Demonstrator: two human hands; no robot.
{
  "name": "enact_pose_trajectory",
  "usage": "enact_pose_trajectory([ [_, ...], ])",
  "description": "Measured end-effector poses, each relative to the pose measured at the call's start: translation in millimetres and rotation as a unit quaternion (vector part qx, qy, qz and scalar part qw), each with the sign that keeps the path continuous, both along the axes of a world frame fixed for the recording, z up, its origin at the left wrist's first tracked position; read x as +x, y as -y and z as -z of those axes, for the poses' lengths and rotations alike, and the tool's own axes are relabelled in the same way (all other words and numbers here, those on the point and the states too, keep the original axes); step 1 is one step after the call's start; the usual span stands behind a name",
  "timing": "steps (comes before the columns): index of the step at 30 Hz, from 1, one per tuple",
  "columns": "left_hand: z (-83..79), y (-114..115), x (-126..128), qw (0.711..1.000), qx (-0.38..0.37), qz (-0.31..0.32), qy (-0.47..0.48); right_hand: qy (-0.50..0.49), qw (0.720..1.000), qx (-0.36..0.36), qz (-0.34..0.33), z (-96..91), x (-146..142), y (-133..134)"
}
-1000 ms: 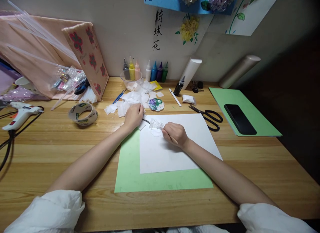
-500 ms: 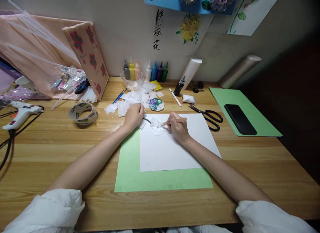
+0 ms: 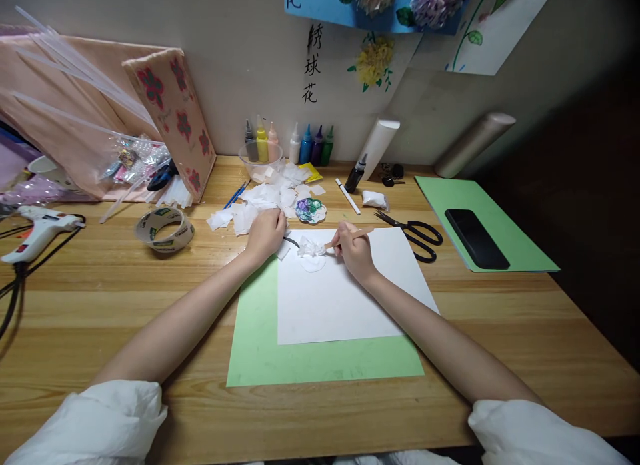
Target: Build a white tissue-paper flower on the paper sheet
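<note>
My right hand (image 3: 354,253) is closed around a flat wooden stick (image 3: 361,233). The stick's lower end touches a bunch of crumpled white tissue pieces (image 3: 311,246), which sits on a sheet of white paper (image 3: 345,305). Just below the bunch, a round outline (image 3: 313,265) shows on the sheet. At the sheet's upper left corner my left hand (image 3: 267,237) has its fingers closed; a thin dark tool with a curved end (image 3: 291,241) sticks out from them toward the tissue. Its other end is hidden. Beside that hand lies a loose tissue square (image 3: 283,252).
Green paper (image 3: 320,364) lies under the white sheet. Behind it are cut tissue pieces (image 3: 265,197), a paint-stained palette (image 3: 311,210) and several paint bottles (image 3: 307,145). Black scissors (image 3: 423,233) and a phone (image 3: 477,238) are rightward; tape (image 3: 164,230) and a glue gun (image 3: 37,228) leftward.
The whole view has shifted slightly. The wooden stick's upper end has tilted up a little in my right hand, its tip still at the tissue. My left hand stays in place.
</note>
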State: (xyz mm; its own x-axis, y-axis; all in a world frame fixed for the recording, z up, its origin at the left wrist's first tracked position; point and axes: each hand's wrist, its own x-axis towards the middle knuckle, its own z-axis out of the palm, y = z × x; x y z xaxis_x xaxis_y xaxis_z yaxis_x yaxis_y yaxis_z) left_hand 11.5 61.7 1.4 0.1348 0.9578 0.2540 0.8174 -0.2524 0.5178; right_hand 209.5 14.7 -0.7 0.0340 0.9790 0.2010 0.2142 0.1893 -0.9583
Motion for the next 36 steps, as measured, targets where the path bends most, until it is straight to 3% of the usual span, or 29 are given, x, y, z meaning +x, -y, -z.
enact_pose_trajectory([
  [4,0.5,1,0,1.000,0.000,-0.003,-0.011,0.027,0.998,0.030,-0.037,-0.1,-1,6],
  [11,-8.1,-4,-6,0.999,-0.048,0.021,0.000,-0.101,0.993,0.038,0.058,2.9,4,1],
  [15,-29.9,-10,-23,0.978,-0.144,0.146,-0.044,-0.138,0.988,0.042,0.063,2.7,5,0],
  [17,-40.1,-10,-31,0.962,-0.143,0.219,-0.081,-0.140,0.987,0.046,0.059,2.9,5,0],
  [19,-45.9,-8,-35,0.954,-0.119,0.248,-0.121,-0.136,0.988,0.051,0.057,3.1,4,1],
  [27,-42.9,-10,-33,0.954,-0.065,0.207,-0.207,-0.134,0.988,0.055,0.061,1.6,4,2],
  [30,-50.2,-11,-35,0.961,-0.071,0.201,-0.176,-0.133,0.988,0.059,0.057,2.5,4,2],
  [33,-66.4,-6,-35,0.964,-0.120,0.224,-0.079,-0.135,0.988,0.060,0.053,3.9,5,3],
  [36,-81.9,6,-26,0.935,-0.213,0.280,0.036,-0.133,0.988,0.064,0.051,4.9,5,2],
])
